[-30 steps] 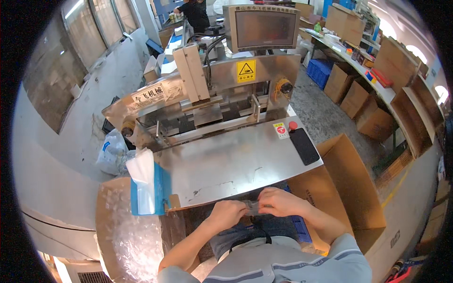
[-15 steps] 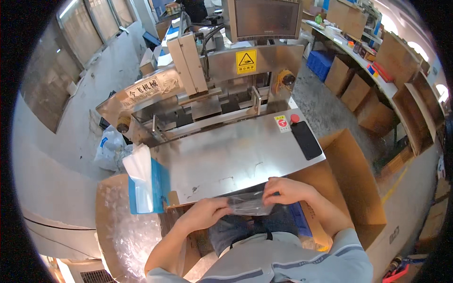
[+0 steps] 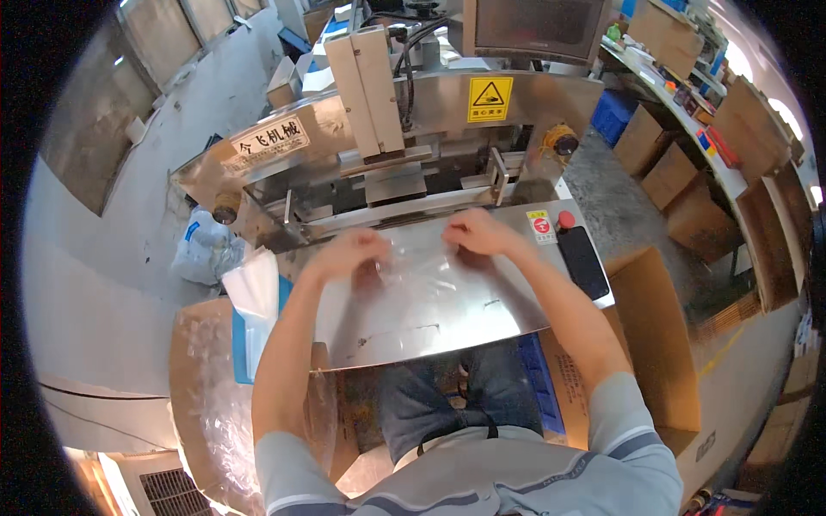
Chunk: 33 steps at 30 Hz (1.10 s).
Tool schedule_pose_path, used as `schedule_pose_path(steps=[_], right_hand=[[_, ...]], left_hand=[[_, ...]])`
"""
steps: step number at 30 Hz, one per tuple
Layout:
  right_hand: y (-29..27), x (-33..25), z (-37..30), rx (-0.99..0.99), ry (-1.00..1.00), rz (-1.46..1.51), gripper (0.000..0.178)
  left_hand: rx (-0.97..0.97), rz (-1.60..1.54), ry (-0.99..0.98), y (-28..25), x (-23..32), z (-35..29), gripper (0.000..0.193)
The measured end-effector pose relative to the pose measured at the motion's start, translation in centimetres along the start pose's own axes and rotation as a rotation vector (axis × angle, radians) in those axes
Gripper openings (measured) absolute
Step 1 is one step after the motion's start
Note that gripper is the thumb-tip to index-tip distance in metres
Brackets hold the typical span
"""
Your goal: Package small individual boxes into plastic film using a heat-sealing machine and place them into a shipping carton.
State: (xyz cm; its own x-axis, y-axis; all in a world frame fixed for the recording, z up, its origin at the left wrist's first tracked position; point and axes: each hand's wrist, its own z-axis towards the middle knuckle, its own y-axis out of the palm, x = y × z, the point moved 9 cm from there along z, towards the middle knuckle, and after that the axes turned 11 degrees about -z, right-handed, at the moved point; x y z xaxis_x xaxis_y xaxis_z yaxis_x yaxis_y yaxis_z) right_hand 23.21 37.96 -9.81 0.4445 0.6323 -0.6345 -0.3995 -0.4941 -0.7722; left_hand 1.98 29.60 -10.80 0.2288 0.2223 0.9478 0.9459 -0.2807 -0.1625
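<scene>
A clear plastic bag (image 3: 420, 265) is stretched between my two hands over the bare metal worktop (image 3: 387, 331) of a machine. My left hand (image 3: 346, 253) pinches its left edge, with the fingers slightly blurred. At the opposite edge, my right hand (image 3: 476, 231) is closed on the film. Just beyond my hands runs the machine's long slot with a metal block (image 3: 394, 185) in its middle. Whether the bag touches the worktop I cannot tell.
A black phone (image 3: 585, 265) and a red push button (image 3: 566, 220) sit on the worktop's right end. White sheets stand in a blue box (image 3: 243, 344) at the left. Below it, a carton (image 3: 182, 361) holds clear plastic bags. Another open carton (image 3: 662, 344) stands right.
Both hands have moved forward from the worktop's near edge toward the machine's slot, carrying the clear plastic bag. The view has shifted slightly.
</scene>
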Motion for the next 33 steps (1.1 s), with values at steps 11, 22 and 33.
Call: schedule_pose_path(steps=[11, 22, 33], right_hand=[[-5.0, 1.5, 10.0, 0.171, 0.101, -0.312, 0.023], [0.1, -4.1, 7.0, 0.259, 0.044, -0.688, 0.055], [0.5, -5.6, 7.9, 0.287, 0.007, -0.741, 0.059]], left_hand=[[0.261, -0.01, 0.202, -8.5, 2.8, 9.9, 0.034], [0.638, 0.845, 0.524, 7.2, 5.4, -1.7, 0.05], [0.785, 0.798, 0.334, 12.9, 0.3, -9.7, 0.059]])
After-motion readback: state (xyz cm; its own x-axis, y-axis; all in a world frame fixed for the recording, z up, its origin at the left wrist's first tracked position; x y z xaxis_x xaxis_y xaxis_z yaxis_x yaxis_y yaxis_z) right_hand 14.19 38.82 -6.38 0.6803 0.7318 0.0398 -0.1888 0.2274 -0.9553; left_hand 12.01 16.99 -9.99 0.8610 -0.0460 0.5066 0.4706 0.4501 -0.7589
